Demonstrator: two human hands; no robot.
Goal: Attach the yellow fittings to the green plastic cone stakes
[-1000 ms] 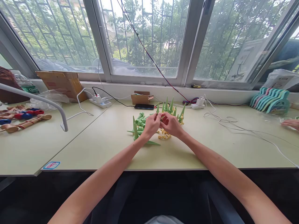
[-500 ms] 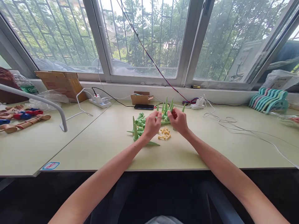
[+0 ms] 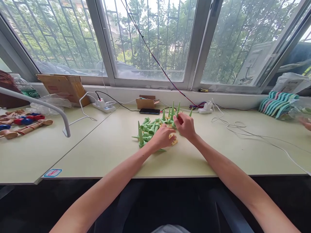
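Observation:
My right hand point(image 3: 186, 126) is closed, thumb and fingers pinching a green plastic cone spike point(image 3: 177, 114); its lower part is partly hidden by my fingers. My left hand point(image 3: 164, 137) reaches low over a small heap of yellow plastic pegs point(image 3: 174, 141), thumb and fingers apart around them. Whether a fingertip touches a peg is hard to make out. Left of that hand lies a pile of green spikes point(image 3: 147, 129), one of them standing point up. More upright green spikes point(image 3: 172, 110) stand behind my hands.
A black phone point(image 3: 149, 111) lies behind the pile, before a small open cardboard box point(image 3: 147, 103). White cables point(image 3: 239, 125) cross the table on the right, near teal hangers point(image 3: 279, 105). Another person's hand point(image 3: 305, 123) shows at the right edge. Wooden pieces point(image 3: 31, 127) lie left.
My left hand has moved from beside the right hand down and rightward onto the yellow pegs, its fingers parting. My right hand has hardly moved. The other person's hand has shifted.

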